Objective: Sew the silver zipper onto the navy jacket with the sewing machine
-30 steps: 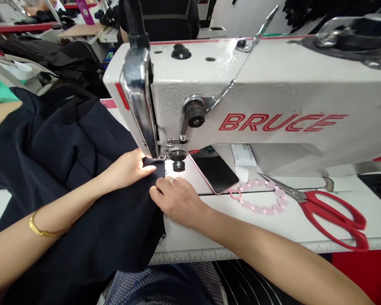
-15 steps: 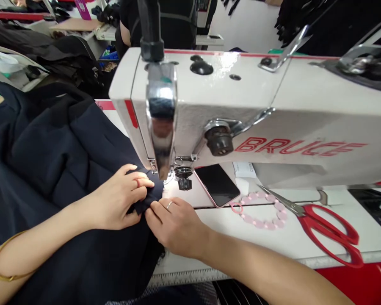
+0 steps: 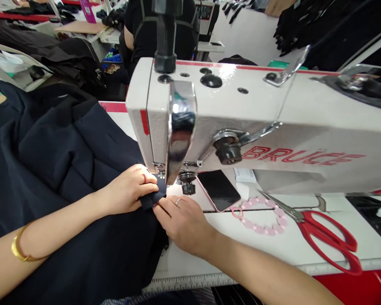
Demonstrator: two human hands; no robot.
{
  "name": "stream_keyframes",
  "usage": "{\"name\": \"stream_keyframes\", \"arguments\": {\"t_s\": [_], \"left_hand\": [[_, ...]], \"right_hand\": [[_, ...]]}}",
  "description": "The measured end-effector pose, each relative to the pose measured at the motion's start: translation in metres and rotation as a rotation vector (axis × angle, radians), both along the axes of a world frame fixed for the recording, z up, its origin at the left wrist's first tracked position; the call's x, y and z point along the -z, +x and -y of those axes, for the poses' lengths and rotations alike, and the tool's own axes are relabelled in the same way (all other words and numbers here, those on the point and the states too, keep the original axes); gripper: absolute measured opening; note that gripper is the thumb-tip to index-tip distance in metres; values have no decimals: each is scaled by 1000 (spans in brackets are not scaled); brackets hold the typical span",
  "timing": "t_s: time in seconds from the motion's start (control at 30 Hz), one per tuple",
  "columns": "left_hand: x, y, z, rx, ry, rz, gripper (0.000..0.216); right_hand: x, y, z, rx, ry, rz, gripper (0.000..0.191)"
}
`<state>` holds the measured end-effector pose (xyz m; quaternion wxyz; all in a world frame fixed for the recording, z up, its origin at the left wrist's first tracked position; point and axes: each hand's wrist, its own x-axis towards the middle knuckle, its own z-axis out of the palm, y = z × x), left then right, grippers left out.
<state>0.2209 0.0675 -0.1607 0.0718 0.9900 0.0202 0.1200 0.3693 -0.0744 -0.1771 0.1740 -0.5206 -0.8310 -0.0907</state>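
Beside the white boxy sewing-machine head (image 3: 158,114), the left hand (image 3: 131,190), nearer it, clamps a folded flap of dark navy cloth (image 3: 159,192); the right hand (image 3: 186,224) touches that flap's right side, its grip unclear to me.

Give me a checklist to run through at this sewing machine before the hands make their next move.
1. Left hand holding the folded part of the dark fabric: ok.
2. Right hand at the fabric's edge, close to the left: ok, fingertips touching it; whether they pinch it, cannot tell.
3. Red-handled scissors away from the fabric: ok, lying off to the right.
4. Phone apart from the fabric: ok, flat beside it, screen dark.
5. Fingers clear of the needle: cannot tell, the sewing machine hides that spot.
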Motion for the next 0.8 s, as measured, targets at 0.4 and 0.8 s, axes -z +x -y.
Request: {"name": "stream_keyframes", "arguments": {"t_s": [0.4,0.8], "left_hand": [[-18,-22,31,-185,-83,-192,38],[0,-9,47,-244,-3,-53,47]], "right_hand": [[7,-7,5,-156,156,-22,13],[1,-1,9,-70,4,-72,20]]}}
